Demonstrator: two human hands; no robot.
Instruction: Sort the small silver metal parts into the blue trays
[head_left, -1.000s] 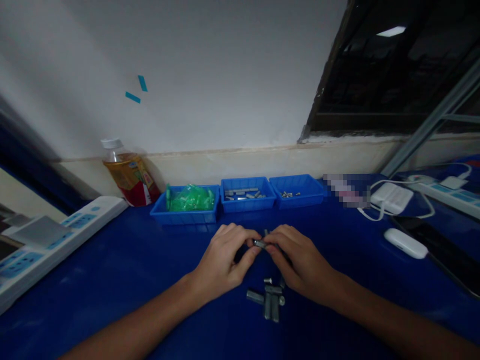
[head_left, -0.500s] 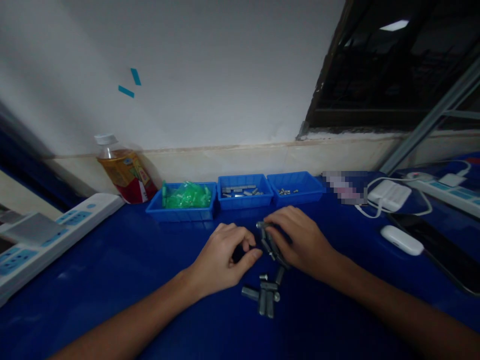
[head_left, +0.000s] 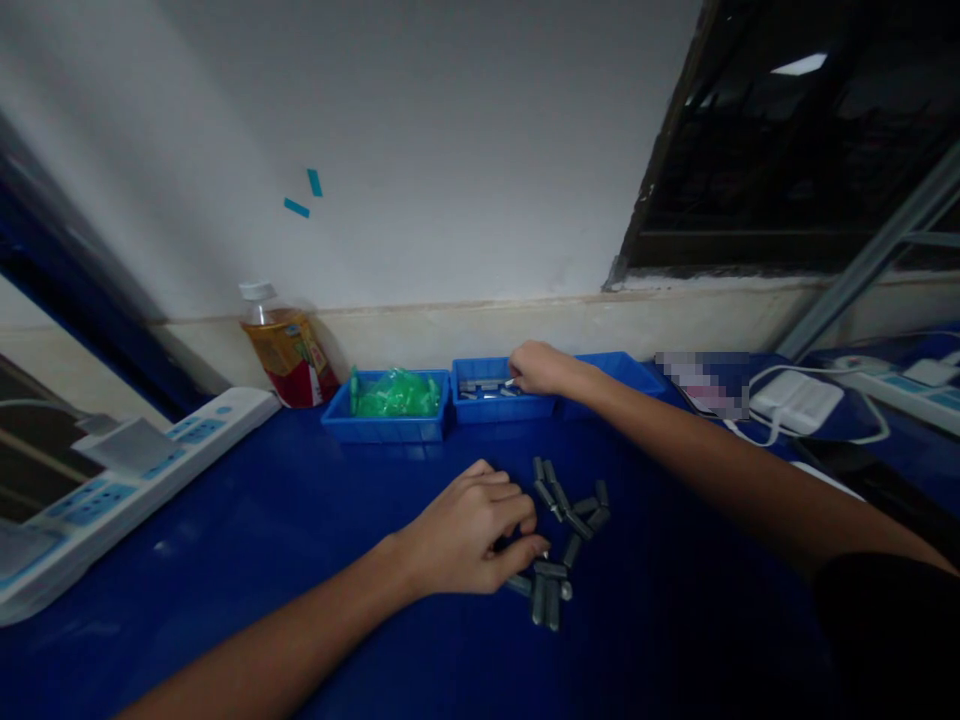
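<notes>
Metal pieces (head_left: 551, 570) beside left fingers (head_left: 527, 549), right fingers (head_left: 517, 370) at blue bin (head_left: 495, 411)

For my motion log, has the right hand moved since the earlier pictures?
Yes, forward: judged against the middle blue bin, the right hand went from in front of it to its right end.

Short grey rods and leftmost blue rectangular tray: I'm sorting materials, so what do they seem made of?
Short grey rods: probably metal, dull, with bright glints at some ends. Leftmost blue rectangular tray: likely moulded plastic, satin, evenly coloured, thin-rimmed.
</notes>
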